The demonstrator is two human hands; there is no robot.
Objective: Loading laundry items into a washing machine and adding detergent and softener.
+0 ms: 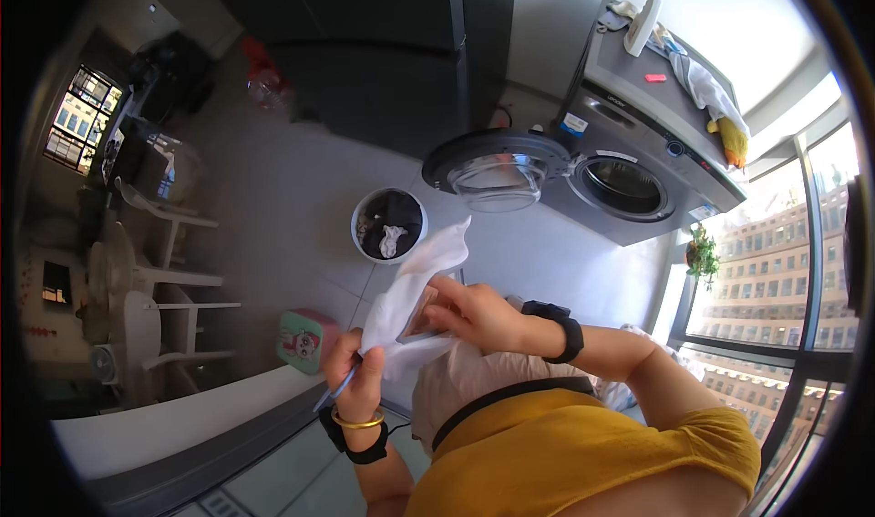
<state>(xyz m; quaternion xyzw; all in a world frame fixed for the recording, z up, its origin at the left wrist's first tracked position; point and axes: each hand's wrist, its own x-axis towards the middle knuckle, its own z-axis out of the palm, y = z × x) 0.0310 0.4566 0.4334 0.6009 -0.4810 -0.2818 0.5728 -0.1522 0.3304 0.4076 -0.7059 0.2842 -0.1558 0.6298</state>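
Note:
My left hand (355,373) pinches the edge of a white cloth garment (410,291) between thumb and fingers; a thin blue strip hangs from the same grip. At the garment's opening is my right hand (465,312), its fingers bent and partly inside; whether it grips the fabric I cannot tell. The cloth stands up between both hands, in front of my body. Beyond it on the floor, a round white bucket (355,233) holds dark clothes with a crumpled white piece (392,241) on top.
A front-loading washing machine (574,206) stands at the right, its round door (495,171) swung open. On its top lie a spray bottle (646,21), a pink object (655,78) and cloths (701,86). A green and pink box (304,342) sits left of me; white chairs (171,226) stand farther left.

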